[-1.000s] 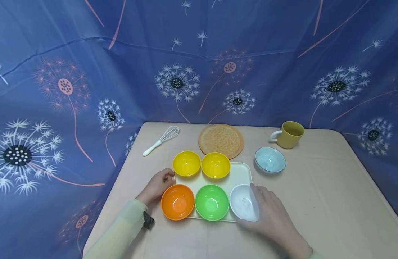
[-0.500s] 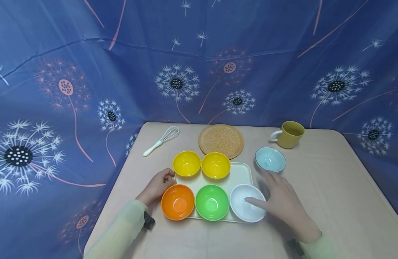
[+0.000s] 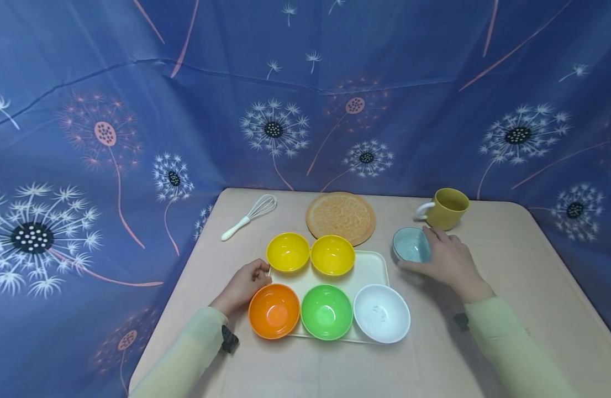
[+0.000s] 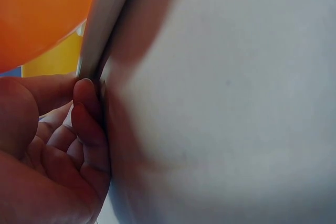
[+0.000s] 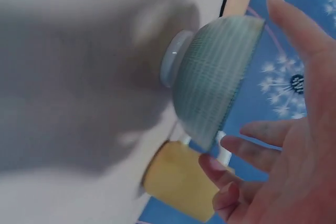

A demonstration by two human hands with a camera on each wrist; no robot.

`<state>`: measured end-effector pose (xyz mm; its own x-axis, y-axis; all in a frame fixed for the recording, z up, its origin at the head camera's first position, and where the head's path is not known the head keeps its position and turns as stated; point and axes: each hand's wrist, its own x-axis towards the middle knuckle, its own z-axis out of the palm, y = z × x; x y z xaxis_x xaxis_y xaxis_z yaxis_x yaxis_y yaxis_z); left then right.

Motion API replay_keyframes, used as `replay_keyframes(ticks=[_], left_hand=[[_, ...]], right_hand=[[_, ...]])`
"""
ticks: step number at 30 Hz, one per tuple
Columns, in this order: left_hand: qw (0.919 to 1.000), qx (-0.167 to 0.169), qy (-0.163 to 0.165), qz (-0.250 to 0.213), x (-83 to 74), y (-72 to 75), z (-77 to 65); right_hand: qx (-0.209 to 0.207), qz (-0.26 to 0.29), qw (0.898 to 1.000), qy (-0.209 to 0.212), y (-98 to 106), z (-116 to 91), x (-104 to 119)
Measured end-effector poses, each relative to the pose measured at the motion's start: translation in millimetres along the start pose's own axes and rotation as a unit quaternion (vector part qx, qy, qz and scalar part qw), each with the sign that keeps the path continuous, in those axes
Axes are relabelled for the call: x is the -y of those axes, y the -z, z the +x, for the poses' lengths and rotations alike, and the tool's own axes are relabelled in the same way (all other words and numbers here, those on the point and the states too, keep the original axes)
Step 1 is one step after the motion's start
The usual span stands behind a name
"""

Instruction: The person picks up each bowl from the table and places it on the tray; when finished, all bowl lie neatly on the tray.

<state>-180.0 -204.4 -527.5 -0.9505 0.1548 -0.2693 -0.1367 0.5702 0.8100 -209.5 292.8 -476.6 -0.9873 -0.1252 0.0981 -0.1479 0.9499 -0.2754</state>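
At its left edge, the cream tray (image 3: 371,271) is pinched by my left hand (image 3: 242,286); the left wrist view shows thumb and curled fingers meeting at the rim (image 4: 105,19). My right hand (image 3: 452,264) is spread about the light blue bowl (image 3: 409,246), thumb towards the near side and fingers behind. In the right wrist view the thumb is apart from the ribbed bowl (image 5: 215,72), with fingertips close to its rim; contact is unclear. On the tray are two yellow bowls (image 3: 288,252), an orange bowl (image 3: 274,311), a green bowl (image 3: 327,312) and a white bowl (image 3: 382,313).
A mustard mug (image 3: 447,209) with a white handle stands just behind the light blue bowl. Along the back lie a round orange-patterned mat (image 3: 340,216) and a white whisk (image 3: 249,216). Blue dandelion-print cloth (image 3: 305,99) rises behind the table.
My right hand has left the white bowl and moved back and right to the light blue bowl. My left hand keeps its place at the tray's edge.
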Motion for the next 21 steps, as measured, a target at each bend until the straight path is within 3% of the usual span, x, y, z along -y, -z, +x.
replay_keyframes(ticks=[6,13,21], left_hand=[[1.0,-0.002,0.006,-0.001,0.5,0.3,0.9],[0.9999,-0.003,0.009,-0.003,-0.3,0.1,2.0],[1.0,0.001,0.007,-0.003,2.1,0.0,3.7]], right_hand=[[0.029,0.013,0.999,0.001,-5,14,-4],[0.042,0.011,0.999,-0.008,-6,15,-4],[0.011,0.014,1.0,0.005,-12,16,-8]])
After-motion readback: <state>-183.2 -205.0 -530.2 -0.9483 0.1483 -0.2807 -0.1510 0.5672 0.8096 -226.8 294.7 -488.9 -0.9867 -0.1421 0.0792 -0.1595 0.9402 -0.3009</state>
